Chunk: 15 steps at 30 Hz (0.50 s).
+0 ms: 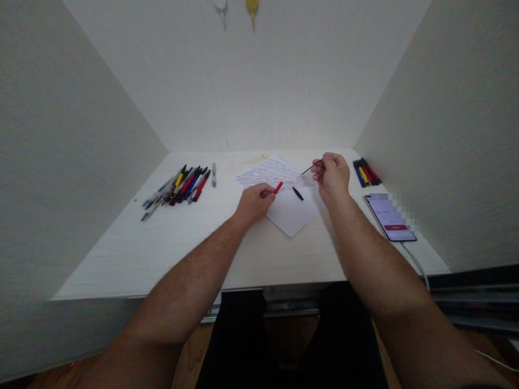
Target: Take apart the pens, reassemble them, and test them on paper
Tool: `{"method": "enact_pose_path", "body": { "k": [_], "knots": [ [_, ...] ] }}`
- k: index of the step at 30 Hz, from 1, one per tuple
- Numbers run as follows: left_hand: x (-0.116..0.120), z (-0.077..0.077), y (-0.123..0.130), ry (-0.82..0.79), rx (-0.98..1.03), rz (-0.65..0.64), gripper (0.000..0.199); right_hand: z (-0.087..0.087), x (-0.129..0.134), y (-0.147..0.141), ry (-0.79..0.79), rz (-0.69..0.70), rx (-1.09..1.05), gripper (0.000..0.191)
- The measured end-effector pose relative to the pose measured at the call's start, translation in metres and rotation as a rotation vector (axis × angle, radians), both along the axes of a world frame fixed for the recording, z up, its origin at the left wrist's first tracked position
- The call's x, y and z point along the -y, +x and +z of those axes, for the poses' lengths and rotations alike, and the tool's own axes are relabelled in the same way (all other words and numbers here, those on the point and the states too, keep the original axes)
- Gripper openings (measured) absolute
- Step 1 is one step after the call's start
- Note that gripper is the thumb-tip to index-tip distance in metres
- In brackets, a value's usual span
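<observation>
Between the fingertips of my left hand (256, 204) is a red pen barrel (278, 187), held just over the paper's left side. My right hand (333, 175) pinches a thin dark pen refill (310, 167), its tip slanting down to the left above the sheet. Under both hands lies a white sheet of paper (291, 219), turned cornerwise, its far half covered in rows of coloured pen marks. A short black pen part (298, 193) rests on the paper between my hands, touched by neither.
A heap of mixed pens (182, 186) lies on the left of the white table (194, 243), a single grey pen (214, 175) beside it. At right are several coloured pens (366, 173) in a row and a lit phone (390, 217) with a cable. Walls enclose three sides.
</observation>
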<state>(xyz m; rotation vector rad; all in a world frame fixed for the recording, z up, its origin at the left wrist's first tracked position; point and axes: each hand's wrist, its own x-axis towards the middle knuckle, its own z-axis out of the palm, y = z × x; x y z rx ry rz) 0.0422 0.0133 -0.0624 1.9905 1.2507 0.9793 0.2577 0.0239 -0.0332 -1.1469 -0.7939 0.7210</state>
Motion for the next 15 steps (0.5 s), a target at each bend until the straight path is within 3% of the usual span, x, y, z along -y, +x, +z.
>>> {"method": "enact_pose_path", "body": {
  "k": [3,7,10,15],
  "knots": [
    [-0.003,-0.002,0.0,-0.041,0.083,0.045,0.011,-0.006,-0.001,0.001,-0.097,0.039,0.226,0.023],
    [-0.003,-0.001,0.002,-0.127,0.17,0.06,0.01,-0.017,0.005,-0.01,-0.267,0.235,0.735,0.013],
    [-0.002,0.0,0.003,-0.15,0.199,0.05,0.01,-0.02,0.01,-0.017,-0.341,0.263,1.04,0.013],
    [-0.002,-0.002,0.002,-0.146,0.197,0.068,0.011,-0.014,0.013,-0.017,-0.418,0.307,1.194,0.015]
  ]
}}
